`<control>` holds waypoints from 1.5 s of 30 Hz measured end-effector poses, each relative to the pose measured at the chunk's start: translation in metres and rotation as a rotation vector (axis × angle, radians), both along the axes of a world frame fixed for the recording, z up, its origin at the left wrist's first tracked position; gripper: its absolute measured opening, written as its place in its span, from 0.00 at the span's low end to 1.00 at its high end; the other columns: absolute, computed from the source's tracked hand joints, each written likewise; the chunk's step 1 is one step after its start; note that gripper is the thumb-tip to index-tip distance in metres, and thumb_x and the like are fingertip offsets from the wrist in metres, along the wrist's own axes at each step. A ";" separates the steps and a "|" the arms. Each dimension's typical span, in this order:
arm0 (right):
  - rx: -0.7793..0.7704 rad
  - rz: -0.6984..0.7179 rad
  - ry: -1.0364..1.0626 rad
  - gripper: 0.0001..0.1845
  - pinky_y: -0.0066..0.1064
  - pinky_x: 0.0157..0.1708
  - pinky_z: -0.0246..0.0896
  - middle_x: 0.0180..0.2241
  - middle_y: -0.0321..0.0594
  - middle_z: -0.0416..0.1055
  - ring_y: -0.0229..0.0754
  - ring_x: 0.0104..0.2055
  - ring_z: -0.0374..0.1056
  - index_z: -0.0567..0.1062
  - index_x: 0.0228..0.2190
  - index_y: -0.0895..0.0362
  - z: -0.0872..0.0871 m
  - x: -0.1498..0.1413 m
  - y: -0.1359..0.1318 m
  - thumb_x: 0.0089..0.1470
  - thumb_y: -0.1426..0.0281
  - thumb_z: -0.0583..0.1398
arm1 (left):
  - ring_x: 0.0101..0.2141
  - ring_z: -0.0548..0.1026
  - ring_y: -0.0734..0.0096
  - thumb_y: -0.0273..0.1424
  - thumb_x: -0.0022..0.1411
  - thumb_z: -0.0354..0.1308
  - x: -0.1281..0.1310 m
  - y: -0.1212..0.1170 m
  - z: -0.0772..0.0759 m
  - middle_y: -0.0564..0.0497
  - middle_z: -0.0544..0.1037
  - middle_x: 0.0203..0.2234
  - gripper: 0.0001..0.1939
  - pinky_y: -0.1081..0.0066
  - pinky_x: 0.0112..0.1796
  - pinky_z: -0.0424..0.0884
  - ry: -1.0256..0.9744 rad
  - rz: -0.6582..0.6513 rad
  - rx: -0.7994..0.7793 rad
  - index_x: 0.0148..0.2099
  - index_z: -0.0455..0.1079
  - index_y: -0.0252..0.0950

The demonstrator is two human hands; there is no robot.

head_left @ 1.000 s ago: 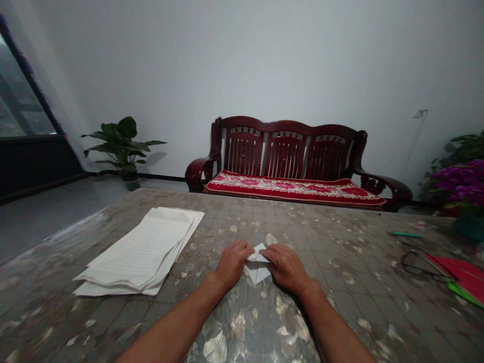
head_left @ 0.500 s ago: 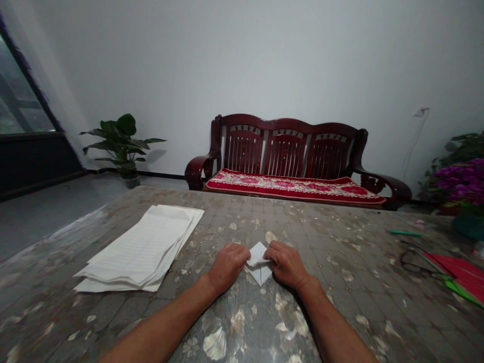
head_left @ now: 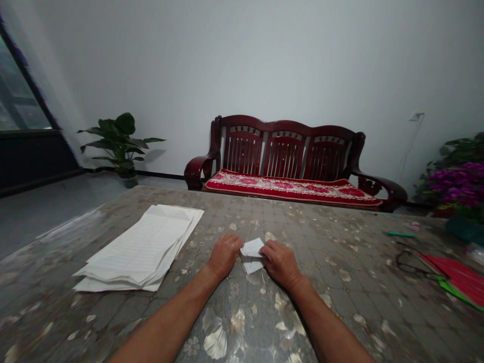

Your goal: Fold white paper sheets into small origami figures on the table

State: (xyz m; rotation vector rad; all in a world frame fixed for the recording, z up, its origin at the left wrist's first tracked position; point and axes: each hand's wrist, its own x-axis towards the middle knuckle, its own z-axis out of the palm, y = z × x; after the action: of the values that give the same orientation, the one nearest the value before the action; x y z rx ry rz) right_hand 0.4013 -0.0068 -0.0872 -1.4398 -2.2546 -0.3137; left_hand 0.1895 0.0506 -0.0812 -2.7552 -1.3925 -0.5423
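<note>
A small white folded paper (head_left: 252, 249) is between my hands, over the patterned table. It has a raised upper fold and a pointed lower part. My left hand (head_left: 225, 254) pinches its left corner with fingers curled. On the opposite side, my right hand (head_left: 280, 262) grips the right edge between thumb and fingers. My fingers cover both ends of the paper. To the left of my hands lies a stack of lined white sheets (head_left: 141, 247), slightly fanned.
Black-framed glasses (head_left: 419, 264) rest by red paper (head_left: 456, 277) and a green sheet (head_left: 459, 296) on the table's (head_left: 333, 312) right side. A green pen (head_left: 401, 235) lies behind them. Beyond the table stand a wooden bench (head_left: 283, 151) and a potted plant (head_left: 123, 143).
The folded paper has turned and shifted slightly left and up, with both hands still on it. Its upper flap now looks broader and flatter.
</note>
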 end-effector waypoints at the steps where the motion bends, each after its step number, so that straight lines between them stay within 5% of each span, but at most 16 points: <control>1: -0.009 0.004 0.008 0.05 0.27 0.34 0.50 0.32 0.37 0.69 0.39 0.36 0.63 0.73 0.32 0.54 0.001 0.000 0.000 0.53 0.76 0.59 | 0.42 0.70 0.61 0.26 0.65 0.55 -0.001 -0.001 0.000 0.47 0.76 0.36 0.06 0.65 0.43 0.64 -0.010 -0.006 -0.007 0.39 0.74 0.38; 15: -0.093 0.090 0.103 0.17 0.29 0.38 0.55 0.35 0.40 0.70 0.42 0.38 0.63 0.70 0.38 0.56 -0.002 0.003 0.002 0.43 0.78 0.55 | 0.42 0.71 0.62 0.27 0.65 0.55 -0.003 -0.002 0.000 0.48 0.76 0.36 0.06 0.67 0.43 0.63 -0.036 0.010 -0.028 0.39 0.73 0.38; 24: 0.023 0.107 -0.073 0.08 0.30 0.38 0.51 0.35 0.40 0.72 0.41 0.37 0.62 0.75 0.35 0.53 0.006 0.005 -0.012 0.59 0.74 0.56 | 0.42 0.70 0.61 0.26 0.66 0.52 -0.001 -0.006 0.004 0.47 0.75 0.37 0.08 0.65 0.43 0.64 0.023 0.022 -0.029 0.39 0.73 0.38; 32: 0.032 0.059 -0.045 0.09 0.30 0.35 0.52 0.31 0.38 0.72 0.40 0.35 0.63 0.78 0.34 0.52 0.000 0.008 -0.015 0.60 0.74 0.58 | 0.41 0.71 0.66 0.25 0.65 0.53 -0.013 -0.004 -0.006 0.50 0.75 0.36 0.08 0.70 0.42 0.64 -0.101 -0.161 -0.043 0.40 0.74 0.39; 45: -0.012 0.052 -0.071 0.07 0.31 0.36 0.54 0.34 0.38 0.74 0.41 0.36 0.66 0.78 0.38 0.51 -0.001 0.011 -0.021 0.59 0.73 0.60 | 0.40 0.71 0.65 0.26 0.67 0.51 -0.014 -0.007 -0.004 0.50 0.76 0.35 0.10 0.69 0.42 0.63 -0.015 -0.183 -0.023 0.40 0.74 0.39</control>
State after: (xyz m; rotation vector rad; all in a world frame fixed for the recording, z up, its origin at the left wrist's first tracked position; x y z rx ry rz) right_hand 0.4122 -0.0281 -0.0886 -1.3939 -2.3502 -0.3408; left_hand 0.1756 0.0433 -0.0848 -2.9214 -1.1624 -0.5564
